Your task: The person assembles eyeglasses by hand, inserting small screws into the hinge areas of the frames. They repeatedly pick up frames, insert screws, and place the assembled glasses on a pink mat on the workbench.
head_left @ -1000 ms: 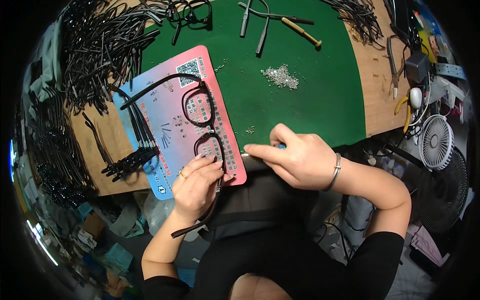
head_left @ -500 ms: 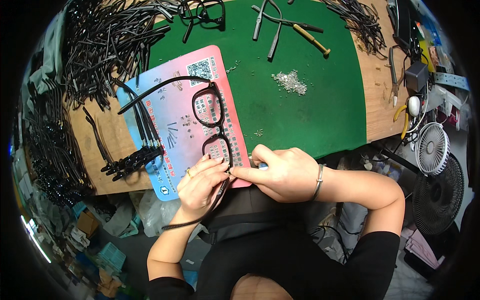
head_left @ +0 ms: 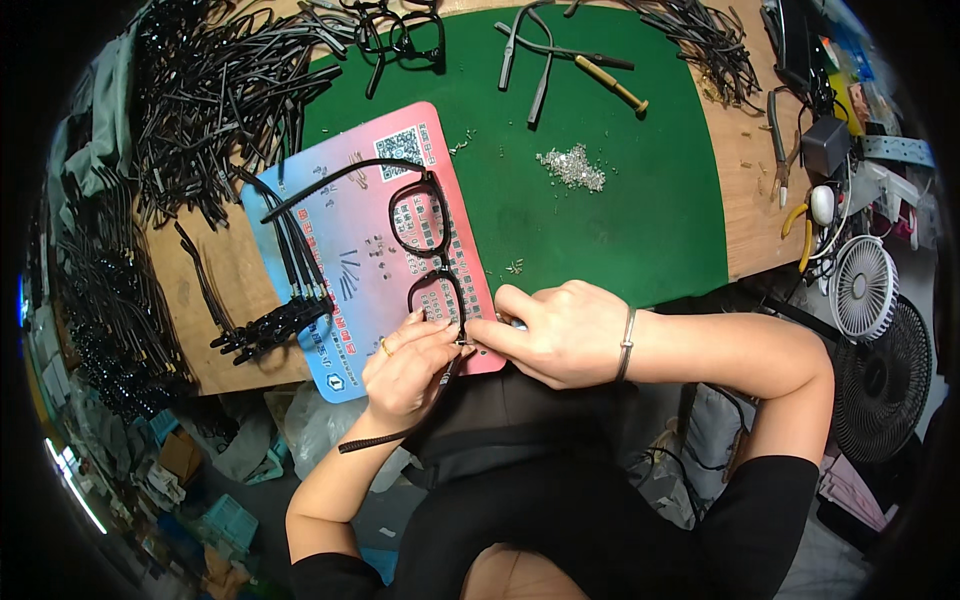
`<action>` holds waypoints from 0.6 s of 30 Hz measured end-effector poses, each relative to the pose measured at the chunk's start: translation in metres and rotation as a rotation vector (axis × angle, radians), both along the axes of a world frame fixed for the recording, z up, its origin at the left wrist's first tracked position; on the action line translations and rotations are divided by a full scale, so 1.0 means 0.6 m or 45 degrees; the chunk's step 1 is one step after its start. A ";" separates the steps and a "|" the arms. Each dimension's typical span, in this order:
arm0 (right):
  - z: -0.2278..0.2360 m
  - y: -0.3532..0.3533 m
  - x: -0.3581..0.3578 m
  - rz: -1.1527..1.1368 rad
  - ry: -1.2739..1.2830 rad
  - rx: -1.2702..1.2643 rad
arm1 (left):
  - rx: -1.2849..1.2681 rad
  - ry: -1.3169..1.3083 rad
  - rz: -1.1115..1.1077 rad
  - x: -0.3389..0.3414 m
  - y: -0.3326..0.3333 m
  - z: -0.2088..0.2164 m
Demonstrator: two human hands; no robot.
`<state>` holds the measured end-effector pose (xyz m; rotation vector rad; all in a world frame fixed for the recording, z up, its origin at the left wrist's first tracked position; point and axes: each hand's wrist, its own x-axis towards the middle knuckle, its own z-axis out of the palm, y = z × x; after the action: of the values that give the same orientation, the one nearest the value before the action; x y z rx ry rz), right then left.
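My left hand is closed on a black eyeglass frame, pinching it near the hinge at its lower end. One temple of the frame curves off to the left at the top; the other temple runs down past my left wrist. My right hand is beside that hinge, its index fingertip close to my left fingertips. Its fingers are curled round something small with a pale bluish end, mostly hidden. Under the frame lies a pink and blue printed mat with small metal parts on it.
A heap of small clear and silvery pieces lies on the green mat. Behind it are a brass-coloured tool and loose temples. Piles of black temples fill the left. Pliers and a white fan are at right.
My right hand has shifted slightly, its index fingertip now a little higher beside the hinge. The left hand keeps its grip on the frame. The whole view has shifted slightly.
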<state>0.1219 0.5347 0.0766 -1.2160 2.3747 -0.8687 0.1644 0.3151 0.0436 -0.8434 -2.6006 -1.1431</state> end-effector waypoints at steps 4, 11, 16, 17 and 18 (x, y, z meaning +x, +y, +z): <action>-0.001 0.001 0.001 -0.010 -0.060 0.007 | 0.027 -0.023 0.002 -0.003 0.004 0.001; 0.001 -0.007 0.000 -0.010 -0.068 -0.001 | 0.039 0.001 0.005 -0.001 0.002 -0.001; 0.003 -0.009 0.000 0.011 -0.038 0.044 | 0.056 0.004 0.008 0.001 0.001 -0.005; 0.000 -0.009 0.003 0.013 0.006 0.057 | 0.055 0.005 0.003 0.000 0.002 -0.005; -0.002 -0.008 0.005 0.015 0.051 0.069 | 0.054 0.005 -0.002 -0.001 0.003 -0.004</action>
<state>0.1250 0.5300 0.0756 -1.2358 2.4035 -0.7785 0.1638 0.3168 0.0413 -0.8385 -2.5634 -1.1915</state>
